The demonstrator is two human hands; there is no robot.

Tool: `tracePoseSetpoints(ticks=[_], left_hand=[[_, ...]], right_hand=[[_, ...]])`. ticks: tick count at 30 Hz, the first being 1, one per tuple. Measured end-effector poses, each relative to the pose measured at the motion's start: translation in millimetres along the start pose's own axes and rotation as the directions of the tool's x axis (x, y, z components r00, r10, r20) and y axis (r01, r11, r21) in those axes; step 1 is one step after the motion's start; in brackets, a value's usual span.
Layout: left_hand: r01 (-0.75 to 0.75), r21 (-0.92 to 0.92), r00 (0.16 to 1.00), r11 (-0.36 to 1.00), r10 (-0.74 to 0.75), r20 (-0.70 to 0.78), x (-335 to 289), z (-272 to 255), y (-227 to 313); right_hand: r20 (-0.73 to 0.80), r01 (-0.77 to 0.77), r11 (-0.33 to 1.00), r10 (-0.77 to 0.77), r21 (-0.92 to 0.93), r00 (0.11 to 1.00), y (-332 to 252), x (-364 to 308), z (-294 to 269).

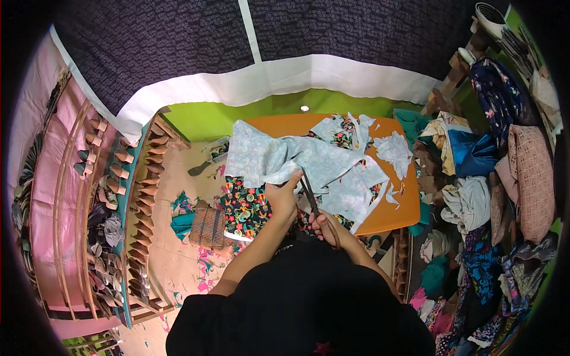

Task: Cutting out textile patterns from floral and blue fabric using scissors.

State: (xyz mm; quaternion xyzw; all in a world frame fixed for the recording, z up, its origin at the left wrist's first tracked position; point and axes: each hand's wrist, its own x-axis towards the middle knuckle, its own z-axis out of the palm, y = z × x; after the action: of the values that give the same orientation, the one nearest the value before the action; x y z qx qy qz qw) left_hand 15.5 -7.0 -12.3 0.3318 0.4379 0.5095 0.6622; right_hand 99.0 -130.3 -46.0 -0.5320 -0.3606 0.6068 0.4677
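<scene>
My left hand (284,197) pinches a folded edge of floral fabric (255,155), its pale reverse side facing up. The dark printed face (244,203) of the cloth shows where it hangs over the table's near left side. My right hand (325,228) is wrapped around the handles of a pair of dark metal scissors (309,191). Their blades point away from me and reach the cloth just right of my left fingers. How far the blades are apart I cannot tell. Beneath the cloth is an orange table (392,221).
Pale fabric scraps (393,154) lie on the table's right side. Piled cloths (466,202) crowd the right. On the left, wooden racks hold rows of shoe lasts (142,225). A brown woven stool or box (209,228) and colourful offcuts (205,264) are on the floor. A dark curtain (178,47) hangs beyond.
</scene>
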Motion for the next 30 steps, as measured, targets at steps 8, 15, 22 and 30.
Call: tracePoseSetpoints(ticks=[8,15,22,30], left_hand=[[-0.111,-0.101,0.993,0.989,0.114,0.026,7.5,-7.0,-7.5],[-0.089,-0.028,0.993,0.996,0.091,0.075,-5.1,-0.8,-4.9],[-0.114,0.013,0.991,0.993,0.113,0.077,-2.8,-2.7,-4.7],[-0.114,0.027,0.988,0.993,0.111,0.111,-4.5,-3.0,-8.7]], right_hand=[[0.036,-0.11,0.988,0.107,0.106,0.994,-7.6,-0.1,0.9],[0.11,-0.104,0.925,0.068,0.366,0.992,-16.9,10.2,3.2],[0.024,-0.097,0.981,0.094,0.168,0.995,-22.9,9.4,3.9],[-0.048,0.025,0.987,-0.018,0.157,0.999,-10.9,17.8,0.5]])
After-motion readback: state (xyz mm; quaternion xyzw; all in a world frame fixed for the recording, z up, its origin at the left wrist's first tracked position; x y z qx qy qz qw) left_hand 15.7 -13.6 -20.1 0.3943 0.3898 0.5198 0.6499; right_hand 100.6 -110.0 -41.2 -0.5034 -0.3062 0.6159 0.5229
